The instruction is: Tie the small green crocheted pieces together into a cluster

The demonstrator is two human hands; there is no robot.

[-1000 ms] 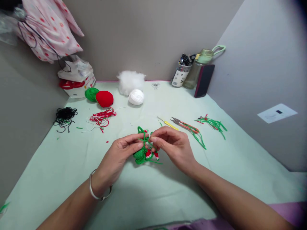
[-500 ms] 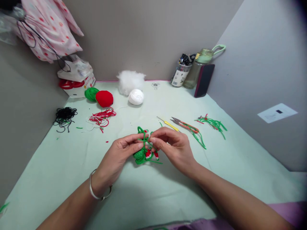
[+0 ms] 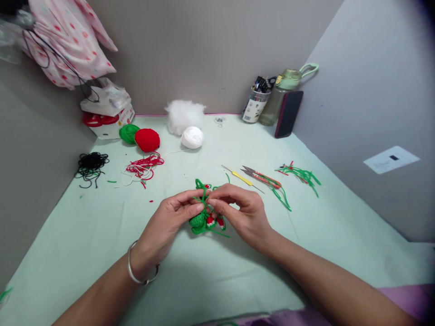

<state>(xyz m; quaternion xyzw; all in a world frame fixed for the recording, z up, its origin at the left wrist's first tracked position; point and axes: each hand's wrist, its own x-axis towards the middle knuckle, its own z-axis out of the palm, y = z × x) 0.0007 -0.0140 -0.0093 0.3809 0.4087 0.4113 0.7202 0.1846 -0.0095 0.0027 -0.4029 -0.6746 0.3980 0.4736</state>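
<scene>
Between my hands is a small green crochet piece [image 3: 197,221] with red-and-white parts and loose green yarn ends. My left hand [image 3: 175,217] pinches it from the left, thumb and forefinger closed on its upper part. My right hand [image 3: 239,210] is closed in a pinch on green yarn at the piece's right side; the fingertips of both hands nearly meet. The exact strand under the right fingertips is hard to make out. Beyond the right hand lie a yellow-handled crochet hook [image 3: 242,178] and orange thread snips [image 3: 261,176] with green yarn across them.
Green [image 3: 128,134], red [image 3: 147,140] and white [image 3: 192,137] yarn balls sit at the back, near white stuffing [image 3: 185,115]. Black yarn [image 3: 91,165] and red-white strands [image 3: 144,166] lie left. Green scraps [image 3: 302,174], a phone [image 3: 288,114], bottle [image 3: 272,106] and pen holder [image 3: 255,106] stand right.
My right hand has moved slightly left and down, closer to my left fingertips, uncovering more of the crochet hook. The left hand keeps its hold on the crochet piece.
</scene>
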